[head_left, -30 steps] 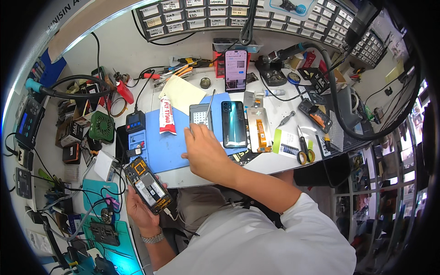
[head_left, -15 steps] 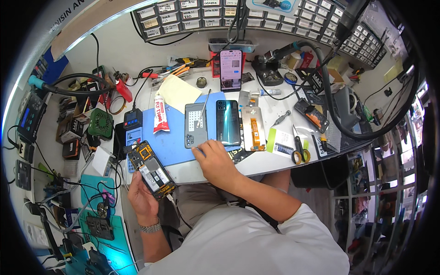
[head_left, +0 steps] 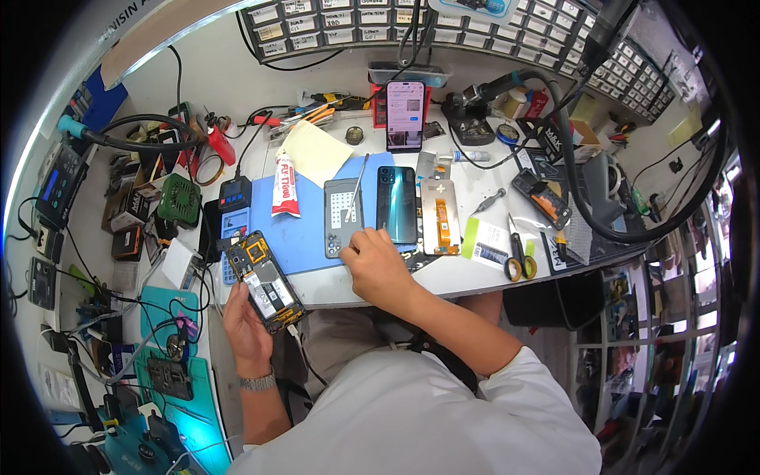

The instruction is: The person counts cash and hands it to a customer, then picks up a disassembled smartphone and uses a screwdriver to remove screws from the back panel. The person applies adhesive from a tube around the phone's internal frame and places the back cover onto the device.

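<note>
In my left hand (head_left: 250, 326) is an opened phone (head_left: 267, 290), its battery and inner parts facing up. A white cable plug (head_left: 294, 330) sits at its lower end. My right hand (head_left: 378, 267) rests at the front of the blue mat (head_left: 309, 265), fingers curled in. What they hold, if anything, is hidden. Just beyond its fingertips lies a grey phone back part (head_left: 343, 226) with a thin metal tool (head_left: 356, 190) across it. A glossy blue-green phone (head_left: 397, 204) lies beside that, followed by a screen panel with an orange flex cable (head_left: 440, 210).
A white-and-red tube (head_left: 286, 186) and a cream cloth (head_left: 316, 150) lie behind. Scissors (head_left: 518, 257), a screwdriver (head_left: 491, 200) and another opened phone (head_left: 541, 198) are at right. A lit phone (head_left: 405, 115) stands at the back. Cables (head_left: 170, 317) clutter the left; a thick hose (head_left: 566, 174) arches at right.
The view has shifted slightly. My right hand's fingers have drawn in a little more by the grey phone part. My left hand keeps the opened phone in nearly the same place.
</note>
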The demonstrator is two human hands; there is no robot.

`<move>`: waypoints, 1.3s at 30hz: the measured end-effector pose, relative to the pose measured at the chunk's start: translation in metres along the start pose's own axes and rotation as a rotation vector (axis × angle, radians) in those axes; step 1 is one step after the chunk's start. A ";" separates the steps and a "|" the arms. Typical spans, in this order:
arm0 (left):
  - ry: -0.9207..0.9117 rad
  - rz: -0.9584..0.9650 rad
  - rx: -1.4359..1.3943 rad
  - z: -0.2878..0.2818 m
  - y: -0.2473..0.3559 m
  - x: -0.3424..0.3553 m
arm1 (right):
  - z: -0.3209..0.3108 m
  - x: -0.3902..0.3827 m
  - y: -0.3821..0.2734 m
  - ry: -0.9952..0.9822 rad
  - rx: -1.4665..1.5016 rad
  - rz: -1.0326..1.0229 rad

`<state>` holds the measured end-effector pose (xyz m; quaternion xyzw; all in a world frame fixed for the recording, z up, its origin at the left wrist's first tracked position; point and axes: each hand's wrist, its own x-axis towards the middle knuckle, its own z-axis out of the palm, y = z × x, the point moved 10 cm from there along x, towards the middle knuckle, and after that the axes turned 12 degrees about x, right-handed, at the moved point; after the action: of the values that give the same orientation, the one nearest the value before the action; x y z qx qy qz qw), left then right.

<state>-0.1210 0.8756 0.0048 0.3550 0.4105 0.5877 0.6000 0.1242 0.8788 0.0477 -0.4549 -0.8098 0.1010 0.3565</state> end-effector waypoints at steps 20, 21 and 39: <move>-0.021 0.031 0.034 0.030 0.006 -0.002 | -0.089 0.022 -0.023 0.513 0.064 -0.136; -0.069 0.090 0.031 0.038 0.012 -0.003 | -0.103 0.025 -0.022 0.588 0.112 -0.142; -0.294 -0.189 0.282 0.070 -0.033 -0.009 | -0.059 0.074 0.027 0.206 0.805 0.515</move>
<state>-0.0434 0.8685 0.0038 0.4772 0.4283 0.4075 0.6502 0.1571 0.9447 0.1132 -0.4740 -0.5284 0.4454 0.5456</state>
